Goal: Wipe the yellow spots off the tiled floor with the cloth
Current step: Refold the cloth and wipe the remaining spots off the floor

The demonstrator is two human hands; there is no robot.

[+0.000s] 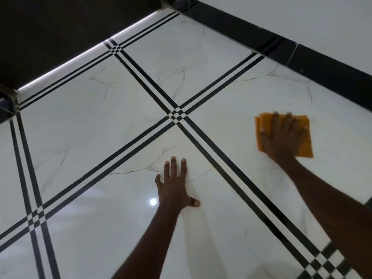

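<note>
A person leans over a glossy white marble-look tiled floor (pixel 84 121) crossed by paired black inlay stripes (pixel 203 135); both bare forearms reach into view from the lower edge. The right hand (pixel 281 137) lies flat, fingers straight and spread, pressing down on a folded orange-yellow cleaning cloth (pixel 304 146); the cloth lies on the tile to the right of the central stripe crossing, well short of the wall, and its edges show past the hand on the left, the far side and the right. The left hand (pixel 175 186) is also open, palm down on the bare tile nearer the person, fingers splayed and thumb stretched out to the right; it holds nothing and sits just to the left of the diagonal double stripe that separates it from the cloth. A small bright glint of reflected light (pixel 153 201) shines on the floor just beside the left wrist. A black skirting band (pixel 302 61) runs along the base of a pale wall (pixel 302 21) at the upper right; at the upper left a dark panel (pixel 50 37) stands above a thin strip of white light (pixel 76 59) along the floor edge. The right hand and cloth are slightly blurred, and I cannot make out any yellow spots on the tiles, perhaps because of the dim lighting; only faint grey veining shows.
</note>
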